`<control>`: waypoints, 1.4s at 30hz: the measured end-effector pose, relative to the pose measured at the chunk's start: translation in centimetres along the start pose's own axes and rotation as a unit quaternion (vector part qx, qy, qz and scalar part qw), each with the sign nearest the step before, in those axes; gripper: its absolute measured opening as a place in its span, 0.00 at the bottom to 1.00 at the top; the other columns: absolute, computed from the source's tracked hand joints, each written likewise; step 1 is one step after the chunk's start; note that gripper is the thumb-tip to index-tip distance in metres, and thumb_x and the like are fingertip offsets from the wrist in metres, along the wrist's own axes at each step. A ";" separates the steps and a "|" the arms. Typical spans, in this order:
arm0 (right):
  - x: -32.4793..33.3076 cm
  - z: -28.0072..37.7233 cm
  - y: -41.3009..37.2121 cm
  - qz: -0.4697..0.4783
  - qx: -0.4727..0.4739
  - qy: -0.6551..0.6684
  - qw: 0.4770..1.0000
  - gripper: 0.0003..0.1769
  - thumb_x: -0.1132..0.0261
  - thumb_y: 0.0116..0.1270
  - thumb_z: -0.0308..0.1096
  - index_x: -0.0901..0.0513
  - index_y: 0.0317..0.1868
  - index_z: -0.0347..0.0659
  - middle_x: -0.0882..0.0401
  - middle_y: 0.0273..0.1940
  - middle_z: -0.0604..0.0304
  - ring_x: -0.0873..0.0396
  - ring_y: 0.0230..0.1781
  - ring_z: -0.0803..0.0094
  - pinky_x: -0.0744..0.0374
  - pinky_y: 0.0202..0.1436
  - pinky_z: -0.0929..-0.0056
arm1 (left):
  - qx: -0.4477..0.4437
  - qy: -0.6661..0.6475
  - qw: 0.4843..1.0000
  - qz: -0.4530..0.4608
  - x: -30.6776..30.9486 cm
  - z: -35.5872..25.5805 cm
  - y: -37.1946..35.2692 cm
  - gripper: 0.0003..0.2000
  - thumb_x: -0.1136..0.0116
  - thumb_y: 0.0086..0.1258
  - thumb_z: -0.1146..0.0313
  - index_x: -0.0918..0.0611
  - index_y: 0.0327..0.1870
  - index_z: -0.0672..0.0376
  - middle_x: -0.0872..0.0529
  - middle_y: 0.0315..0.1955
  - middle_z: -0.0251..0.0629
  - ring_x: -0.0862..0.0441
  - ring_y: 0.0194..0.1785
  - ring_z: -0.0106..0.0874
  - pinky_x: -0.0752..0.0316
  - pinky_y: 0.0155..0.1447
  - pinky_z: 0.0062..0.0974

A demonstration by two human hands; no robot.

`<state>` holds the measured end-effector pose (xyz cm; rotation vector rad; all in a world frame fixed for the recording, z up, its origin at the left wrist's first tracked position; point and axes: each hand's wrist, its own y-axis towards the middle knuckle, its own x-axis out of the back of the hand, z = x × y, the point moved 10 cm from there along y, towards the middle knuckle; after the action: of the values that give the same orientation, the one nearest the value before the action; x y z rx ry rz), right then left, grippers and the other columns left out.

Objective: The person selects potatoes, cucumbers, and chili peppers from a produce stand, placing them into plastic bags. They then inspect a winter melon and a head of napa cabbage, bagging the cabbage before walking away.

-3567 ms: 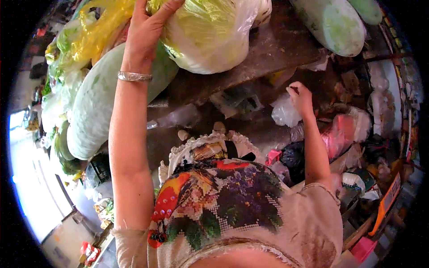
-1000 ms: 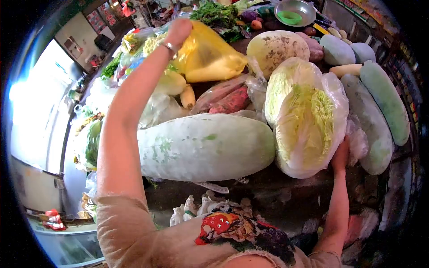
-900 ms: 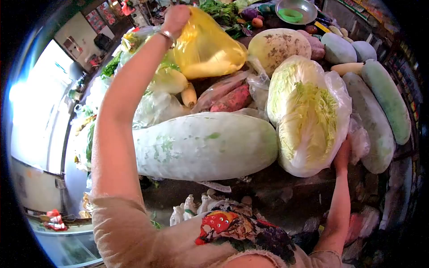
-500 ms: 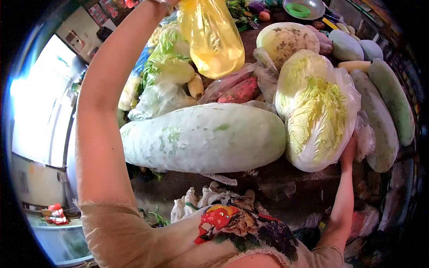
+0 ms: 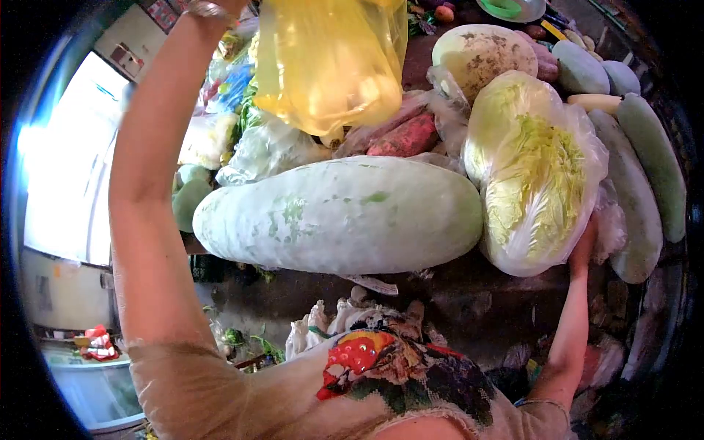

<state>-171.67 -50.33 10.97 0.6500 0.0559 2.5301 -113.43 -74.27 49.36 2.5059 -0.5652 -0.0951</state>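
Observation:
My left arm reaches up past the top edge, so only the wrist with its bracelet point(image 5: 209, 9) shows. Below it hangs a full yellow plastic bag point(image 5: 330, 66), lifted clear of the pile. My right hand point(image 5: 583, 246) is pressed to the lower right side of a napa cabbage in a clear plastic bag point(image 5: 539, 169), with its fingers in the plastic. A big pale green winter melon point(image 5: 337, 216) lies across the stall between both arms.
Red sweet potatoes in a bag point(image 5: 403, 136) lie behind the melon, beside bagged leafy greens point(image 5: 264, 150). A round pale melon point(image 5: 480, 51) and long green gourds point(image 5: 653, 169) fill the right. A metal bowl point(image 5: 513, 7) sits at the back. The dark tabletop edge point(image 5: 469, 293) is near my body.
My left hand has lifted the yellow bag up off the pile and toward me, passing out of the top of the view. My right hand stays at the cabbage bag.

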 end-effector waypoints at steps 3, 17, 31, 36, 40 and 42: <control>0.0 -1.3 0.6 0.015 -0.116 0.067 0.991 0.24 0.50 0.75 0.38 0.29 0.65 0.32 0.26 0.62 0.46 0.29 0.64 0.57 0.35 0.69 0.62 | 0.025 0.087 0.996 -0.006 7.9 2.1 -2.5 0.07 0.46 0.67 0.67 0.18 0.39 0.59 0.15 0.32 0.35 0.17 0.33 0.29 0.19 0.42 0.28; 4.1 -9.6 2.3 -0.065 0.106 -0.144 0.982 0.28 0.51 0.76 0.41 0.34 0.70 0.34 0.33 0.68 0.47 0.37 0.70 0.58 0.43 0.74 0.62 | 0.227 0.265 0.922 0.165 1.5 10.5 -15.4 0.17 0.39 0.64 0.67 0.20 0.53 0.60 0.16 0.46 0.34 0.21 0.54 0.27 0.29 0.63 0.28; 3.2 -6.2 0.6 -0.051 0.121 -0.156 0.979 0.27 0.51 0.76 0.40 0.33 0.69 0.34 0.33 0.68 0.48 0.36 0.70 0.58 0.42 0.74 0.62 | 0.295 0.575 0.745 0.168 3.8 21.8 -22.3 0.26 0.36 0.62 0.51 0.22 0.54 0.63 0.17 0.48 0.53 0.20 0.54 0.47 0.29 0.59 0.43; 3.0 -5.6 0.3 -0.054 0.120 -0.157 0.979 0.26 0.51 0.76 0.40 0.33 0.69 0.34 0.32 0.67 0.49 0.36 0.69 0.59 0.42 0.73 0.62 | 0.229 0.413 0.881 -0.022 5.9 18.4 -17.5 0.16 0.50 0.71 0.61 0.19 0.35 0.68 0.15 0.29 0.42 0.18 0.31 0.37 0.23 0.40 0.38; 3.0 -5.5 0.3 -0.055 0.120 -0.158 0.979 0.26 0.51 0.76 0.40 0.32 0.68 0.34 0.32 0.67 0.49 0.35 0.68 0.60 0.41 0.73 0.63 | 0.276 0.134 0.936 -0.170 5.1 16.5 -14.6 0.13 0.51 0.73 0.65 0.19 0.37 0.67 0.17 0.28 0.38 0.21 0.27 0.31 0.23 0.36 0.31; 3.0 -5.3 0.4 -0.051 0.122 -0.159 0.978 0.26 0.51 0.76 0.39 0.32 0.68 0.33 0.31 0.66 0.49 0.35 0.68 0.60 0.41 0.73 0.63 | 0.266 0.006 0.942 -0.205 3.3 15.2 -13.1 0.11 0.51 0.76 0.66 0.21 0.45 0.65 0.15 0.40 0.42 0.14 0.39 0.35 0.17 0.46 0.33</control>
<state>-176.56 -48.76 7.65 1.1122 0.2807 2.3101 -108.36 -73.56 29.68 3.1194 -0.0471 -0.0919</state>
